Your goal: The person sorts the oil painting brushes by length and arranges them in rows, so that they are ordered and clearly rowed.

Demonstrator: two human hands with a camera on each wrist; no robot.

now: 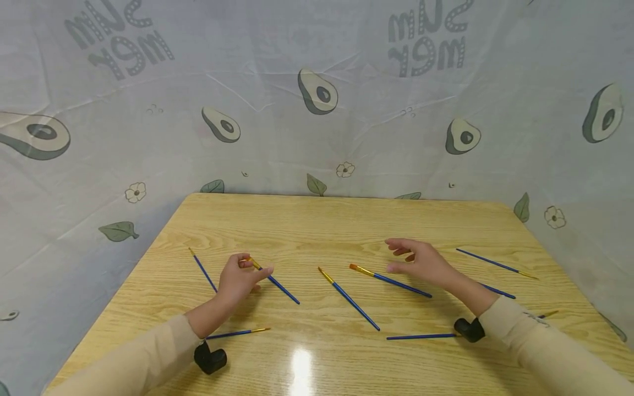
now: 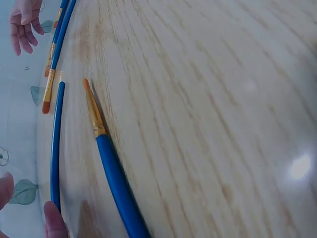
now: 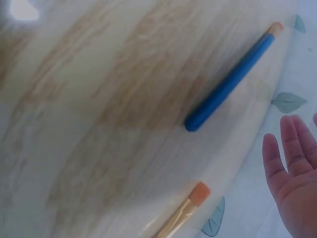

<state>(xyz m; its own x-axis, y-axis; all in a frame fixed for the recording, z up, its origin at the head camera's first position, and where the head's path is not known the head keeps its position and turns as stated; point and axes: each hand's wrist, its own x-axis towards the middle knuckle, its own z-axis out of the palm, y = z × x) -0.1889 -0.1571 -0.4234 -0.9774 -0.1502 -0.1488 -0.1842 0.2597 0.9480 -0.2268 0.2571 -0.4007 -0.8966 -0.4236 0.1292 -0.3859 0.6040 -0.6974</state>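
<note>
My left hand (image 1: 239, 281) hovers at the left over a blue-handled paintbrush (image 1: 282, 289), thumb and fingers spread apart either side of its gold ferrule. In the left wrist view, fingertips (image 2: 54, 220) show beside that brush's handle (image 2: 57, 144); whether they touch it I cannot tell. My right hand (image 1: 421, 263) is held above the table with its fingers apart and nothing in them. Near its thumb lies a flat paintbrush (image 1: 396, 281) with orange bristles. Between the hands, another paintbrush (image 1: 351, 302) rests at a slant. The right wrist view shows the right palm (image 3: 297, 193) and extended fingers.
More blue paintbrushes lie scattered: one at the left (image 1: 203, 269), one by the left wrist (image 1: 238, 333), one at the front (image 1: 421, 336), and others about the right forearm, such as the far right brush (image 1: 495, 264). A printed cloth (image 1: 277, 143) hangs behind the wooden table (image 1: 317, 220).
</note>
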